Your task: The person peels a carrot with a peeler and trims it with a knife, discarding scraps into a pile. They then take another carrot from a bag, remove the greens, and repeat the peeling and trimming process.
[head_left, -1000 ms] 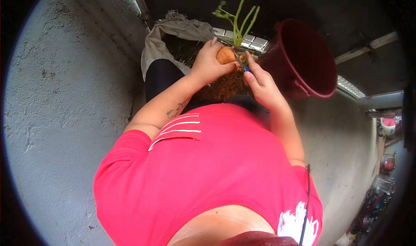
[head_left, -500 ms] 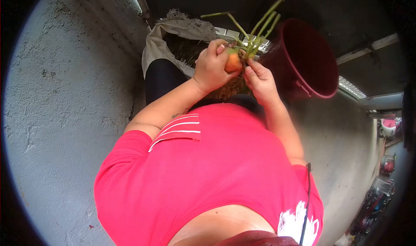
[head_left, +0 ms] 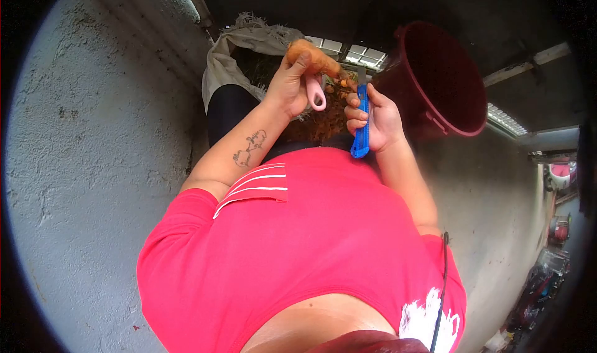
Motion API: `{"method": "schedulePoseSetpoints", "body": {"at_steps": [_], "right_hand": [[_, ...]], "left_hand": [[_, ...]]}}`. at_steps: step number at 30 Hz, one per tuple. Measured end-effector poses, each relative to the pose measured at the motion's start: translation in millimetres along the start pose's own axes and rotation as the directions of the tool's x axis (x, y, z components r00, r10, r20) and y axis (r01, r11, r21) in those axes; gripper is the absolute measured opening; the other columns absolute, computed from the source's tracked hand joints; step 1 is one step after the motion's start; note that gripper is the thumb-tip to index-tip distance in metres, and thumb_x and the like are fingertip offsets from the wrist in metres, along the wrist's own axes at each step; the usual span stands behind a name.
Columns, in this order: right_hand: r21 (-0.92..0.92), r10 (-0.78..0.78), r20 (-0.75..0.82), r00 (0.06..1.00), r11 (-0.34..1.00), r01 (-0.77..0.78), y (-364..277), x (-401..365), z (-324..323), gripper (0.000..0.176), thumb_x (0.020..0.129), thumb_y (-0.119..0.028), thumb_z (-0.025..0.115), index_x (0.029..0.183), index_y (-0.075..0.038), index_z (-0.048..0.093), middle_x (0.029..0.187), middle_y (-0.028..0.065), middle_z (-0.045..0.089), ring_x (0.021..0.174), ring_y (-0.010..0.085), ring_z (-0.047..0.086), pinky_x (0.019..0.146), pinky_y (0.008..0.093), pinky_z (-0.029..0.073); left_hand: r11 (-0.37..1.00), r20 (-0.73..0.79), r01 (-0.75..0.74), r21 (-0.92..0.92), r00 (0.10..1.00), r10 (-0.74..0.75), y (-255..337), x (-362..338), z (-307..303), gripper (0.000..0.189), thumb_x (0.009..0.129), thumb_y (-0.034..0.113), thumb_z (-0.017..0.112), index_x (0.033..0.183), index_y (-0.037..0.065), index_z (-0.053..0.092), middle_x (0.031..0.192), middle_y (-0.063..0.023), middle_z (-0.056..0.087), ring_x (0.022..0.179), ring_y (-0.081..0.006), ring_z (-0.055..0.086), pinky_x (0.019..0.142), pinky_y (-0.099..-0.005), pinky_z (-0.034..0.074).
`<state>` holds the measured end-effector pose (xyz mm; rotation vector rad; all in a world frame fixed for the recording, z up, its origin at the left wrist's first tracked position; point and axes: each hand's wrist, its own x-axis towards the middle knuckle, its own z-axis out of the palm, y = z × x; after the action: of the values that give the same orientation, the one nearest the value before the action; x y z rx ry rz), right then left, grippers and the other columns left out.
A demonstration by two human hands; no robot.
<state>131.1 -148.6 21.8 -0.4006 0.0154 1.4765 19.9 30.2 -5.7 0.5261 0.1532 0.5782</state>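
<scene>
My left hand point(head_left: 287, 88) is closed around a thick orange carrot point(head_left: 315, 59), whose narrower end points right. A pink handle point(head_left: 316, 93) with a hole in its end hangs below the carrot from the same hand; the rest of that tool is hidden. In my right hand point(head_left: 380, 119) is a blue utility knife point(head_left: 360, 126), its blade up and extended close to the carrot's narrow end. Below and behind both hands sits an open woven sack point(head_left: 217, 64), with brownish plant scraps and orange bits inside.
A large dark red bucket point(head_left: 413, 85) is tilted just right of my right hand. A rough grey wall point(head_left: 93, 154) rises on the left. Assorted items point(head_left: 541, 284) lie along the far right edge.
The leafy green stalks are no longer at the carrot. My right hand now holds the blue knife instead of the stalks, and the carrot is turned, with the pink handle showing.
</scene>
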Motion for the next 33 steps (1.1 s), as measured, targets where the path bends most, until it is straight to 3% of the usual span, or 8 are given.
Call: {"method": "schedulePoseSetpoints", "body": {"at_steps": [9, 19, 22, 24, 27, 29, 30, 33], "right_hand": [[-0.241, -0.104, 0.067, 0.992, 0.963, 0.117, 6.8, 5.6, 2.2, 0.047, 0.103, -0.042, 0.034, 0.082, -0.003, 0.051, 0.071, 0.0027, 0.045, 0.056, 0.0099, 0.039, 0.050, 0.0233, 0.035], [-0.106, -0.130, 0.005, 0.992, 0.986, 0.130, 6.9, 3.8, -0.4, 0.040, 0.102, -0.040, 0.038, 0.097, -0.003, 0.052, 0.076, 0.0030, 0.048, 0.054, 0.0107, 0.039, 0.047, 0.0229, 0.036], [-0.075, -0.057, -0.088, 0.995, 0.996, 0.050, 2.7, 7.8, -5.1, 0.034, 0.102, -0.037, 0.040, 0.106, -0.005, 0.053, 0.080, 0.0040, 0.053, 0.054, 0.0104, 0.041, 0.046, 0.0228, 0.036], [-0.027, 0.032, -0.165, 0.986, 0.999, -0.037, -2.9, 10.1, -5.4, 0.029, 0.101, -0.036, 0.043, 0.111, -0.010, 0.053, 0.080, 0.0038, 0.056, 0.052, 0.0096, 0.042, 0.044, 0.0225, 0.034], [-0.110, 0.029, -0.142, 0.989, 0.993, -0.045, -2.1, 12.2, -7.3, 0.038, 0.100, -0.040, 0.046, 0.107, -0.004, 0.055, 0.085, 0.0040, 0.059, 0.052, 0.0090, 0.045, 0.043, 0.0222, 0.035], [-0.467, -0.186, -0.295, 0.937, 0.884, 0.029, 13.4, 11.6, 4.3, 0.039, 0.099, -0.042, 0.047, 0.106, -0.005, 0.056, 0.088, 0.0046, 0.061, 0.054, 0.0086, 0.047, 0.043, 0.0216, 0.035], [-0.627, -0.308, -0.333, 0.891, 0.779, 0.034, 21.4, 11.6, 14.5, 0.039, 0.099, -0.043, 0.047, 0.105, -0.005, 0.057, 0.089, 0.0050, 0.061, 0.055, 0.0084, 0.048, 0.043, 0.0212, 0.035], [-0.645, -0.324, -0.423, 0.846, 0.764, -0.030, 25.3, 13.1, 28.8, 0.036, 0.100, -0.041, 0.047, 0.101, -0.007, 0.059, 0.087, 0.0052, 0.060, 0.055, 0.0077, 0.048, 0.042, 0.0188, 0.035]], "left_hand": [[0.993, 0.102, 0.116, -0.012, 0.988, -0.115, 1.9, -9.2, 0.3, 0.043, 0.084, 0.006, 0.069, 0.122, 0.014, 0.053, 0.115, -0.0061, 0.059, 0.106, -0.0223, 0.057, 0.085, -0.0415, 0.050], [0.963, 0.343, -0.054, 0.265, 0.938, -0.042, 18.0, -14.4, -4.7, 0.050, 0.083, 0.010, 0.071, 0.129, 0.009, 0.050, 0.121, -0.0089, 0.057, 0.107, -0.0229, 0.058, 0.091, -0.0401, 0.050], [0.925, 0.245, 0.342, -0.165, 0.923, -0.297, 7.3, -8.3, -18.4, 0.054, 0.083, 0.020, 0.074, 0.129, 0.008, 0.050, 0.121, -0.0099, 0.058, 0.109, -0.0254, 0.058, 0.092, -0.0395, 0.049], [0.875, 0.177, 0.381, -0.298, 0.923, -0.342, -0.2, -10.7, -14.6, 0.056, 0.082, 0.028, 0.074, 0.129, 0.009, 0.051, 0.120, -0.0104, 0.058, 0.110, -0.0260, 0.057, 0.093, -0.0394, 0.048], [0.862, 0.229, 0.423, -0.278, 0.901, -0.368, 4.9, -18.6, 16.7, 0.057, 0.084, 0.048, 0.066, 0.126, 0.011, 0.053, 0.120, -0.0101, 0.058, 0.112, -0.0258, 0.054, 0.096, -0.0429, 0.043], [0.811, -0.066, 0.467, -0.353, 0.852, -0.519, -6.6, -15.1, -3.1, 0.061, 0.087, 0.060, 0.057, 0.120, 0.009, 0.055, 0.120, -0.0096, 0.056, 0.112, -0.0248, 0.053, 0.098, -0.0438, 0.040], [0.834, -0.097, 0.455, -0.314, 0.858, -0.505, -5.7, -17.0, 3.4, 0.058, 0.087, 0.061, 0.056, 0.120, 0.013, 0.054, 0.120, -0.0091, 0.055, 0.112, -0.0255, 0.052, 0.097, -0.0436, 0.040], [0.924, -0.021, 0.359, -0.131, 0.931, -0.365, -9.3, -19.5, 6.1, 0.057, 0.087, 0.059, 0.058, 0.124, 0.016, 0.049, 0.118, -0.0080, 0.054, 0.111, -0.0247, 0.052, 0.094, -0.0425, 0.043]]}}
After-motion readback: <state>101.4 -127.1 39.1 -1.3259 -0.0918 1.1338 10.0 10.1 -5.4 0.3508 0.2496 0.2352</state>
